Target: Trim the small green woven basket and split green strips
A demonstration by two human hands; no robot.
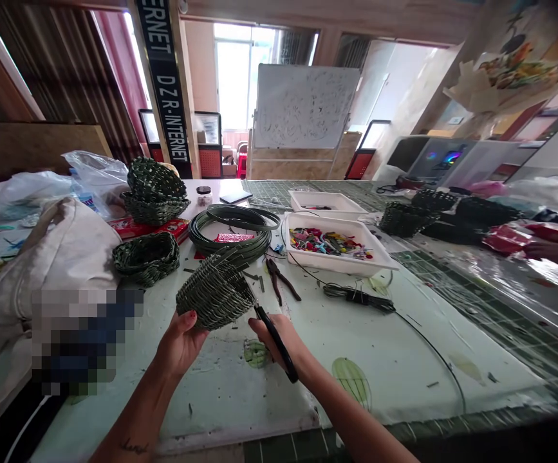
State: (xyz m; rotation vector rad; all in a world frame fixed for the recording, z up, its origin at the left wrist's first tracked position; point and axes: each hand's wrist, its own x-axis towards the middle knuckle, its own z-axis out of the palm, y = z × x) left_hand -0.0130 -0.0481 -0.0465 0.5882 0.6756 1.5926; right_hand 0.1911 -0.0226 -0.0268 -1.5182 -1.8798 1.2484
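A dark green woven basket point(215, 292) is tilted above the table with its opening to the upper right; loose strand ends stick up from its rim. My left hand point(182, 341) grips it from below left, thumb on the wall. In my right hand point(279, 341) are black-handled scissors point(276, 344), their tip against the basket's right rim; the blades are mostly hidden. Behind the basket lies a coil of dark green strand point(196, 235). Pliers with brown handles point(281, 281) rest just beyond my right hand, beside short cut pieces point(254, 278).
More woven baskets stand at left point(146, 257), stacked behind point(156, 193) and at right point(407, 218). A white tray point(336, 260) holds colourful small pieces. A clipped strand bundle point(360, 298) trails toward the front edge. A beige bag point(61, 263) sits at left. Another person's arm point(556, 254) shows far right.
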